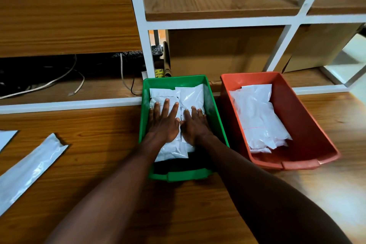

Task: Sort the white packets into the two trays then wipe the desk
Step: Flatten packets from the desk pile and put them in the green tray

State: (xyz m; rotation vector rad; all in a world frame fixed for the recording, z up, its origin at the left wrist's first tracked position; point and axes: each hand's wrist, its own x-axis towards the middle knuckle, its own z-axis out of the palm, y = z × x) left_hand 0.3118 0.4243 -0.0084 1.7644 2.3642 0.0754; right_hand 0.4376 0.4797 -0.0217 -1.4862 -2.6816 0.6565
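both hands lie flat, fingers straight and slightly spread, pressing down on the white packets (179,95) stacked in the green tray (214,105): the left hand (163,123) on the left of the pile, the right hand (195,125) just beside it, thumbs nearly touching. neither is curled round anything. the red tray (309,121) stands just to the right with its own stack of white packets (257,113) inside. two more packets are not yet sorted: a long one (29,170) lies flat on the desk (99,125) well to the left, and the corner of another (7,137) shows at the left edge.

the packets look like glossy plastic mailers, soft, light and likely slippery, so they would slide over each other; a flat press settles them, and a loose one is best pinched at an edge or lifted with fingers under its middle. what is inside them i cannot tell.

the desk is smooth wood-grain laminate, easy to wipe. behind it stands a white-framed shelf unit (142,31) holding cardboard boxes (223,51), with cables (59,79) and what seems to be a dark keyboard (128,55) in the shadowed bay at left.
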